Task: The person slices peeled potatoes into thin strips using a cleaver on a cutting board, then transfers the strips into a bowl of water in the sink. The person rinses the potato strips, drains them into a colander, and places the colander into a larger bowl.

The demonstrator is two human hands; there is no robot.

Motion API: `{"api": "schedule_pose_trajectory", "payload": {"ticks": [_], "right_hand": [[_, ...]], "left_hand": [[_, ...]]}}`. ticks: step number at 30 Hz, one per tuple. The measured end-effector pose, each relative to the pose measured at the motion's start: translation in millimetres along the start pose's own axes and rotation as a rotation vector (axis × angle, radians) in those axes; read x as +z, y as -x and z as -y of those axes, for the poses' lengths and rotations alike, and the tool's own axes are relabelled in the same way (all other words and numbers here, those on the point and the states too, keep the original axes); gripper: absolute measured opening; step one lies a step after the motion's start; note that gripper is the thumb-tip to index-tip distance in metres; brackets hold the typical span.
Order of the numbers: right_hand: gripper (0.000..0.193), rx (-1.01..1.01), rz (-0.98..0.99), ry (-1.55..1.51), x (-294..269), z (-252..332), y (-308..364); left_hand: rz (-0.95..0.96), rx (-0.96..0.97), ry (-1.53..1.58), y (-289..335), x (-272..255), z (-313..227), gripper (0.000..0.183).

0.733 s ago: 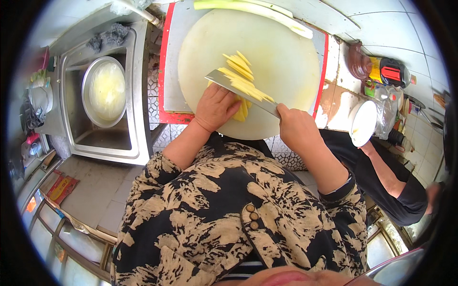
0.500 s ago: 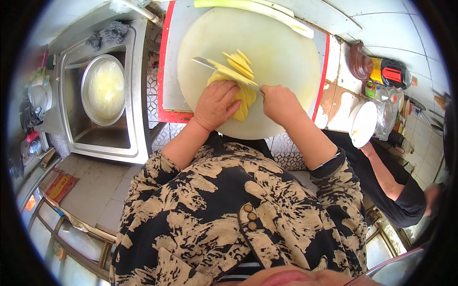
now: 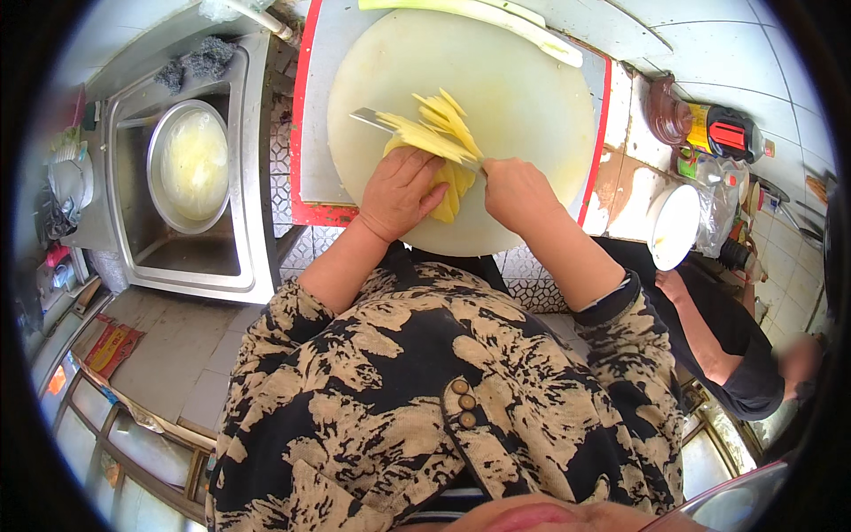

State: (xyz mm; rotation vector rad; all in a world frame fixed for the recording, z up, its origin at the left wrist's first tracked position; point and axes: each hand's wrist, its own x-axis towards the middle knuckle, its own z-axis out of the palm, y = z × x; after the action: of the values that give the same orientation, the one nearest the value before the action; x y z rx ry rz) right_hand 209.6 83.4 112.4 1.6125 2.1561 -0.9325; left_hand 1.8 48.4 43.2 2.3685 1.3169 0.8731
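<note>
My right hand (image 3: 516, 197) grips the handle of a kitchen knife (image 3: 363, 115), its blade slanting toward the upper left. Pale yellow strips lie along the blade and hide most of it. My left hand (image 3: 401, 193), fingers bent together, presses down on a stack of yellow potato slices (image 3: 454, 191) just on the near side of the blade. Beyond the knife lie more cut potato strips (image 3: 441, 108). All this rests on a round, pale cutting board (image 3: 523, 97). Where the cutting edge meets the slices is hidden.
Pale green-white stalks (image 3: 496, 19) lie along the board's far edge. To the left, a sink (image 3: 253, 248) holds a metal bowl (image 3: 158, 182) with pale yellow contents. At right are a white bowl (image 3: 663, 235), a brown pot (image 3: 665, 111), and another person's hand (image 3: 671, 285).
The knife has shifted slightly left, and the strips on its blade have moved. My left hand stays on the slices. The other person's hand has come away from the white bowl.
</note>
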Motion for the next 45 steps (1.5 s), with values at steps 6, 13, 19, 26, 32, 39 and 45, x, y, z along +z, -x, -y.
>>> {"api": "schedule_pose_trajectory", "payload": {"ticks": [6, 13, 19, 26, 32, 39, 45], "right_hand": [[0.014, -0.032, -0.084, -0.176, -10.7, -13.5, 5.3], [0.014, 0.007, 0.003, -0.064, -30.0, -4.4, 51.8], [0.014, 0.044, 0.047, -0.012, -21.1, -4.1, 44.4], [0.013, -0.089, -0.058, -0.104, -1.1, -9.8, -15.0], [0.015, -0.040, -0.006, -0.113, -25.4, -9.2, 28.2], [0.014, 0.015, 0.049, 0.005, -21.2, -0.3, 38.7], [0.016, -0.126, -0.046, -0.037, 0.7, -7.7, -14.3]], "left_hand": [[0.006, -0.009, 0.043, 2.0, -1.3, 1.1, 0.040], [-0.011, -0.008, -0.003, 6.3, 0.5, 1.7, 0.039], [-0.038, 0.004, -0.015, 6.1, 2.3, 0.7, 0.041], [-0.010, 0.001, 0.038, 5.4, 1.8, 3.7, 0.041], [-0.071, -0.017, 0.028, 9.0, 1.2, 1.9, 0.041], [-0.040, -0.026, 0.016, 8.1, 3.5, 0.9, 0.043], [-0.058, 0.002, 0.043, 9.6, 4.3, 2.6, 0.041]]}}
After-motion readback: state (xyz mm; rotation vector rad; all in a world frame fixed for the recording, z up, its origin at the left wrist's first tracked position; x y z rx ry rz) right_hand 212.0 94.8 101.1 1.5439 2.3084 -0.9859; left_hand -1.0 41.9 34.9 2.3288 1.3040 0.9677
